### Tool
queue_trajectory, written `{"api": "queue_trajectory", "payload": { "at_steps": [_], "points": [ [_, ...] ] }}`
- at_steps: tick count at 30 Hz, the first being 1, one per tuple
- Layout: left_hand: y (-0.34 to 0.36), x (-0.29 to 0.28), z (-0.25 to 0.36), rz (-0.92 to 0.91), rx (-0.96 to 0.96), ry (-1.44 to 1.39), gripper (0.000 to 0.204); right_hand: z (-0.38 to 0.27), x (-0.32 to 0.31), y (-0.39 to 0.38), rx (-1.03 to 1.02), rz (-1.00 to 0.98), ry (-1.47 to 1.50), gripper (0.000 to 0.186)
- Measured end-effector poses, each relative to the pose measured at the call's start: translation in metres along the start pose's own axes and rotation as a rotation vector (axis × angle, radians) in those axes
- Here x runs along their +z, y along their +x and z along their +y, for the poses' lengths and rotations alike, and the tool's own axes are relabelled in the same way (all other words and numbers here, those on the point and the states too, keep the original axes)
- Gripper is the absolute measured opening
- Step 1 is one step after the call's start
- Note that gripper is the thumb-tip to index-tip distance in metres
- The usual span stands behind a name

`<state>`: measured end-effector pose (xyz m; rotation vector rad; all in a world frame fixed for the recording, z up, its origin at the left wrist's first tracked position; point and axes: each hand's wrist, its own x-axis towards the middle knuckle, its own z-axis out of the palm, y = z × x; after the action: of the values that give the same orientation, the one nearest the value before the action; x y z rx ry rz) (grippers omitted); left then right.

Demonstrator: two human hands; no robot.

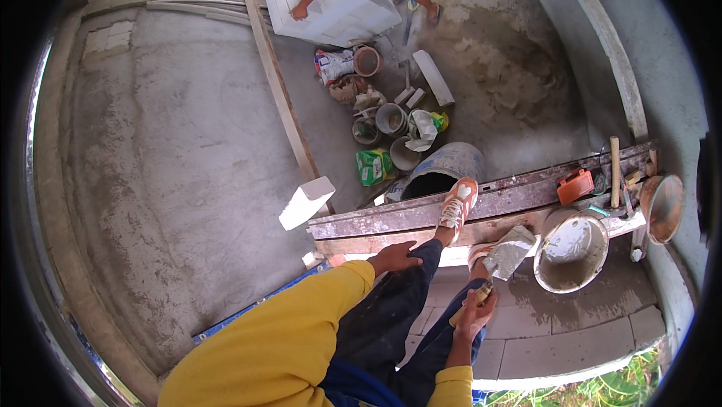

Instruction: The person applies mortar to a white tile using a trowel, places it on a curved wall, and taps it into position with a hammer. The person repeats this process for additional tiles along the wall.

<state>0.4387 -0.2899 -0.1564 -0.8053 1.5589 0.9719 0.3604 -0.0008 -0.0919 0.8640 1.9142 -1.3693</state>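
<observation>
My right hand (475, 315) is closed round the handle of a trowel (511, 252). The wide blade is coated in pale grey mortar and points away from me, close to my right shoe. To its right, a round bucket (573, 255) smeared with wet mortar stands next to the planks. My left hand (396, 257) rests on my left knee with its fingers stretched out, holding nothing. My left shoe (457, 208) is on the wooden planks (361, 220).
An orange case (575, 186), a wooden-handled hammer (615, 172) and a round pan (662, 208) are at the right. A white block (307, 202) stands at the planks' left end. Beyond lie a barrel (451, 163), buckets and bags. Another person's hand (299, 12) touches stacked white blocks (338, 12).
</observation>
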Motion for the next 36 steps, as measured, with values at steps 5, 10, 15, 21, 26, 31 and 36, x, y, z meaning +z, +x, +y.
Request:
{"api": "queue_trajectory", "payload": {
  "at_steps": [5,10,15,21,26,31,36],
  "points": [
    [-0.018,0.019,0.000,-0.158,-0.007,0.179,0.115,-0.009,0.008,-0.002,0.004,0.053,-0.006,0.035],
    [-0.033,0.077,-0.010,-0.037,0.002,0.286,0.130,-0.006,0.005,0.000,-0.030,0.029,0.022,0.036],
    [-0.036,0.048,0.013,-0.105,-0.011,0.273,0.126,-0.001,0.004,0.003,0.001,0.036,0.044,0.038],
    [-0.025,0.016,0.008,-0.142,0.085,0.241,0.110,-0.008,0.002,0.001,0.003,0.023,0.087,0.041],
    [-0.026,-0.009,0.030,-0.238,0.083,0.154,0.116,-0.011,0.001,0.001,0.034,0.025,0.080,0.042],
    [-0.009,-0.035,0.033,-0.072,0.050,-0.214,0.102,-0.002,-0.001,0.006,0.017,0.051,0.067,0.041],
    [0.038,-0.084,0.026,0.316,0.069,-0.183,0.074,-0.012,0.000,0.003,0.031,0.069,0.061,0.037]
  ]
}}
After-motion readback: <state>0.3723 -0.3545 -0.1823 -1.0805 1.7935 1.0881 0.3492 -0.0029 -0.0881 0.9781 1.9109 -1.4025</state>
